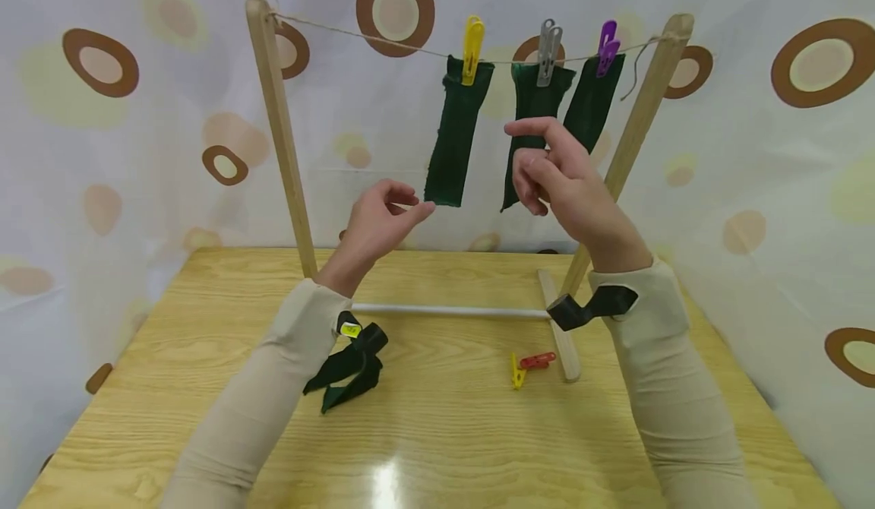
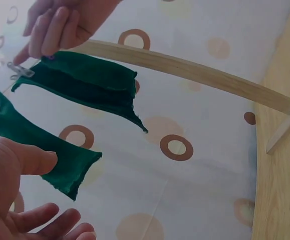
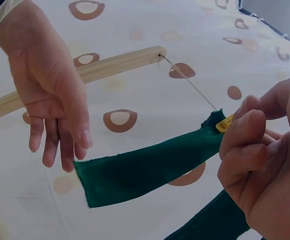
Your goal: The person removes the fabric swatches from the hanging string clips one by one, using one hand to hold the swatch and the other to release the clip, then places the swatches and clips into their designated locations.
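Three dark green cloth strips hang from a string line. The left cloth strip is under a yellow clothespin. The middle cloth strip hangs from a grey clothespin. A purple clothespin holds the right cloth strip. My left hand is beside the left strip's lower end, thumb and fingers apart, gripping nothing; whether it touches the cloth I cannot tell. In front of the middle strip is my right hand, forefinger extended and other fingers loosely bent, with nothing in its grasp.
The string runs between a left wooden post and a right wooden post. A white rod joins the posts low down. More green cloth, a yellow clothespin and a red clothespin lie on the table.
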Demonstrator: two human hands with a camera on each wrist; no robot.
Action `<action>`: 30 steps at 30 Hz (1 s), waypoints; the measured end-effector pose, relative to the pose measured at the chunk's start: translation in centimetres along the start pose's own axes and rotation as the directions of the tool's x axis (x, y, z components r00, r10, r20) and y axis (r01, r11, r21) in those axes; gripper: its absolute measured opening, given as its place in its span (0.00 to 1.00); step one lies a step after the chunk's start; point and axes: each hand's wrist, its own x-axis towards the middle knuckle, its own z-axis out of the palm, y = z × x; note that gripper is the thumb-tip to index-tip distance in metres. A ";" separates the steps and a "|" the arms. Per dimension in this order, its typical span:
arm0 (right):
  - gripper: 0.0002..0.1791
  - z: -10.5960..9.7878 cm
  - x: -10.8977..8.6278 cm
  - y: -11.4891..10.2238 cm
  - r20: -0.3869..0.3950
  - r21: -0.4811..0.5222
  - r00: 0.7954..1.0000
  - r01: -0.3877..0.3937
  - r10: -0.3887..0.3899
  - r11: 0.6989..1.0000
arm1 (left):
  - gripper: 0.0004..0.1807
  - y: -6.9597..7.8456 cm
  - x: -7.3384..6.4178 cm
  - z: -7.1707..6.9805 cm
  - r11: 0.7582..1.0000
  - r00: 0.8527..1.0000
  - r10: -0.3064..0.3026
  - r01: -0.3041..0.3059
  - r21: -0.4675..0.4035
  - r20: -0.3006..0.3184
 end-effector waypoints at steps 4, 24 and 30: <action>0.16 0.0 1.0 -0.7 -0.014 -0.017 1.000 0.006 -0.006 1.000 | 0.26 0.9 0.5 0.5 0.999 1.000 0.019 -0.019 0.028 -0.016; 0.24 0.6 6.5 -2.8 -0.162 -0.194 0.981 -0.141 0.110 0.971 | 0.19 4.3 4.0 0.7 0.960 0.966 0.249 -0.255 -0.118 -0.066; 0.28 1.0 8.2 -3.1 -0.220 -0.212 0.950 -0.270 0.223 0.939 | 0.19 5.0 4.7 0.2 0.957 0.964 0.263 -0.267 -0.117 -0.049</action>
